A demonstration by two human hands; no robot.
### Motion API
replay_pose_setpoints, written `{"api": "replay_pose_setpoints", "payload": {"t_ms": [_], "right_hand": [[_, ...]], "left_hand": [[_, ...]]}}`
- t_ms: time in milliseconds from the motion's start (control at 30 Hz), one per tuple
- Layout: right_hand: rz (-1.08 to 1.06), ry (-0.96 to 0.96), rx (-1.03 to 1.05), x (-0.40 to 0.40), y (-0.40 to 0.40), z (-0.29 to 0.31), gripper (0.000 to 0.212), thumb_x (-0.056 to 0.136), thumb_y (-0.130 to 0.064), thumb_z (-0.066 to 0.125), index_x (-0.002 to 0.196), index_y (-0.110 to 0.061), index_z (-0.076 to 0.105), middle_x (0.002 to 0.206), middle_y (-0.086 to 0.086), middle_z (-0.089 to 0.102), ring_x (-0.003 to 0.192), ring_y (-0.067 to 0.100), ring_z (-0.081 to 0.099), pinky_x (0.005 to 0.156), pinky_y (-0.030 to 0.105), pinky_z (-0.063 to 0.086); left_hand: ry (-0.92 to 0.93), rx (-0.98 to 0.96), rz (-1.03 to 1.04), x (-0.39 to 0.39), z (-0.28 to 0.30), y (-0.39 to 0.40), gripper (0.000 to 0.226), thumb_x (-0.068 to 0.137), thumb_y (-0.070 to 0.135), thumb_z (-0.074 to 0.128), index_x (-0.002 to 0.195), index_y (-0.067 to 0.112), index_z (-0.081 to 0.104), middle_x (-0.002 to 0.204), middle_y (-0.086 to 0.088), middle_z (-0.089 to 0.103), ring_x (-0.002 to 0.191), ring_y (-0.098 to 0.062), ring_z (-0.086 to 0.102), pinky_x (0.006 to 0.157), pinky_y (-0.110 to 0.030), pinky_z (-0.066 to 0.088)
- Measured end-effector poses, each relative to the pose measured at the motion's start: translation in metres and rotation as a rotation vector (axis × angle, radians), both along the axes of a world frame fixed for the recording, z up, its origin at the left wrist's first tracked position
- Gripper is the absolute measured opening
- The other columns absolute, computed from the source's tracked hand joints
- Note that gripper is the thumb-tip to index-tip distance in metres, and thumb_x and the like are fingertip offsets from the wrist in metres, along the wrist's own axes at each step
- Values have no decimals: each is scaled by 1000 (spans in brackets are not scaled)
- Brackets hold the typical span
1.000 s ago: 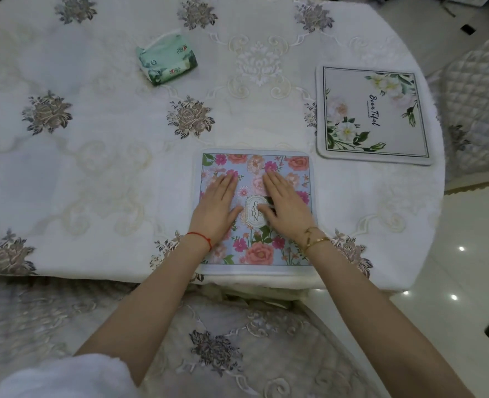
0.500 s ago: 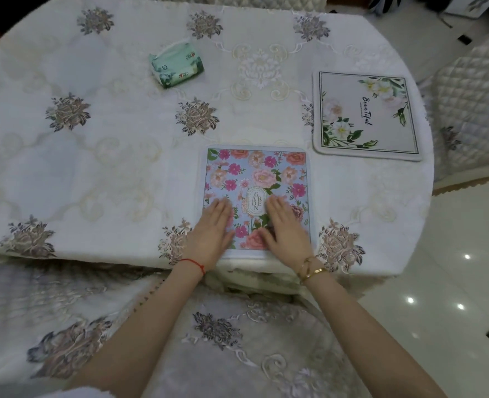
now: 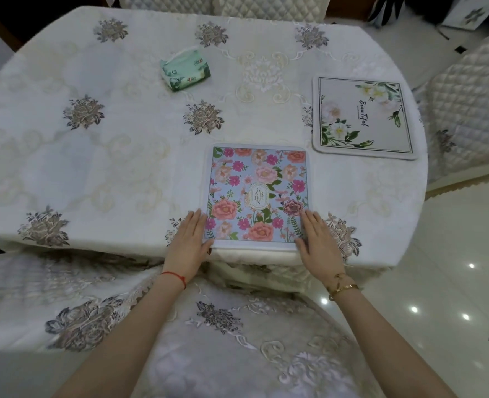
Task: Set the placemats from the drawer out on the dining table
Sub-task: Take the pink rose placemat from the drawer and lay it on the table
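With the left hand (image 3: 188, 239) and right hand (image 3: 318, 239) lying spread flat at its near corners, the pink-flowered placemat (image 3: 259, 193) between them wants squaring to the counter (image 3: 94, 168) edge, matching the white placemat (image 3: 364, 117) beyond the right hand.

— Embroidered cloth over the dining table (image 3: 122, 156), matt, raised stitching. Smooth printed face on the floral placemat (image 3: 259, 193).

— Glossy plastic wrap round the tissue pack (image 3: 185, 70). Polished floor tiles (image 3: 453, 268); quilted, perhaps satiny, chair cover (image 3: 467, 110).
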State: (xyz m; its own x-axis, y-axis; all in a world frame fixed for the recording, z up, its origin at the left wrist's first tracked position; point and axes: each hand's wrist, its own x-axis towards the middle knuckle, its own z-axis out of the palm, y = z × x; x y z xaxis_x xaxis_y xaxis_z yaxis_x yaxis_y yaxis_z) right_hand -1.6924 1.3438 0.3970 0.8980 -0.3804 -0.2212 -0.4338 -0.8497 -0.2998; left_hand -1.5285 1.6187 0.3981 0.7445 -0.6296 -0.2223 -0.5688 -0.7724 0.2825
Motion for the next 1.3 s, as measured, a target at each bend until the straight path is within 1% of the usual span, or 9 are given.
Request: {"api": "replay_pose_setpoints", "payload": {"t_ms": [67,167,333,500,667,800,967,1167,1300], "right_hand": [[26,-14,14,8,10,5,63,101,-46,27,153,-18,6,160,-3,1,147,12,-6,122,37,6],[112,-16,59,32,37,6,68,99,-51,29,153,-19,1,159,-5,-6,146,11,-11,119,33,-4],[150,18,55,32,40,-6,69,99,-54,24,153,-18,0,160,-2,-4,147,12,-9,121,34,3],[95,34,18,-10,-1,-1,67,97,-53,17,152,-21,-1,160,-5,-5,147,11,-6,120,31,0],[67,-43,24,15,-15,11,65,99,-48,29,153,-18,10,159,-2,5,148,13,-1,121,33,4],[140,-73,36,82,-10,11,59,101,-40,37,152,-15,19,160,4,12,148,19,2,121,35,2],[219,-3,64,137,-7,-6,66,99,-42,41,152,-14,14,161,4,11,148,20,2,121,40,7],[119,-43,52,102,-41,-5,67,99,-52,33,153,-21,8,160,-4,5,147,9,0,120,29,2],[64,-43,12,89,-59,-1,63,101,-45,34,152,-13,16,160,3,14,147,15,6,121,31,4]], "left_hand": [[-14,-31,-21,-4,4,-4,65,99,38,40,151,11,14,160,-6,11,148,-21,6,119,-32,3],[-6,-35,-102,-10,3,-30,68,99,45,34,152,15,2,160,-2,-1,148,-18,-3,120,-33,4],[76,4,-125,-14,-10,-51,73,98,50,30,151,20,-9,160,1,-12,146,-15,-13,122,-38,4],[4,-1,-128,-7,-12,-20,69,98,49,28,151,16,-3,160,0,-4,148,-15,-1,121,-34,9],[-20,-106,-71,8,-5,-22,63,98,40,43,149,11,23,157,-7,23,144,-23,23,119,-35,19],[-28,-150,-93,38,-2,-62,61,97,37,46,148,11,26,156,-8,24,144,-25,21,120,-34,14],[42,-159,-118,72,-5,-98,67,96,37,49,150,11,19,159,-7,15,147,-22,11,121,-37,11],[4,-219,-68,78,-9,-79,69,93,43,51,148,7,27,154,-9,28,142,-23,25,118,-36,22],[-30,-244,-2,80,-8,-68,62,93,35,55,144,5,35,148,-11,37,137,-25,33,114,-37,31]]}}
